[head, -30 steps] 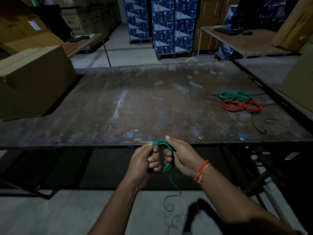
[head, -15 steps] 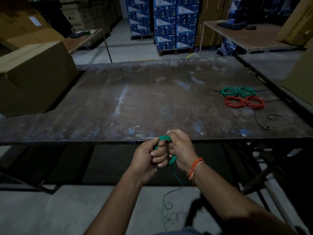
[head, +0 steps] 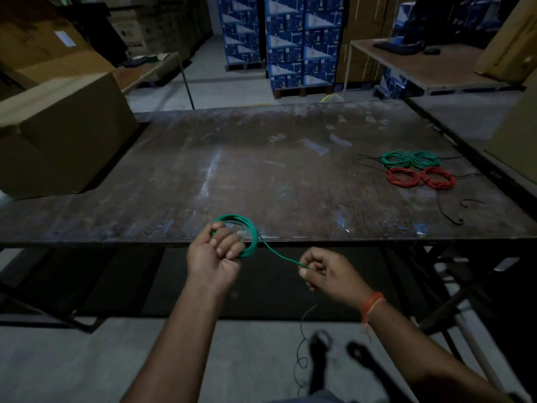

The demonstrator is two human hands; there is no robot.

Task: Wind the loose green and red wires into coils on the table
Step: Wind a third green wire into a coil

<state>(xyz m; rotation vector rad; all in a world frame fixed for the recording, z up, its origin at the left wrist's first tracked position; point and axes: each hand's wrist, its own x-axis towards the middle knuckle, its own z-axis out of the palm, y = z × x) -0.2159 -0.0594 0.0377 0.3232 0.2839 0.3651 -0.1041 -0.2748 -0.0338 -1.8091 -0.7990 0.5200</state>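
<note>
My left hand (head: 213, 257) grips a partly wound green wire coil (head: 250, 232) at the near edge of the dark table (head: 232, 175). A strand of the same green wire runs from the coil to my right hand (head: 325, 273), which pinches it about a hand's width to the right, below the table edge. The wire's loose tail (head: 302, 344) hangs from my right hand down to the floor. Two finished green coils (head: 411, 159) and two red coils (head: 420, 178) lie flat on the table's far right.
Thin black wires (head: 449, 212) lie around the finished coils. A big cardboard box (head: 58, 132) stands at the table's left side. Another table (head: 430, 65) and stacked blue cartons (head: 290, 39) are behind. Metal table legs (head: 453, 286) show lower right.
My right hand has let go of the coil and moved away to the right, drawing a strand of green wire out. My left hand keeps the coil and has lifted it slightly.
</note>
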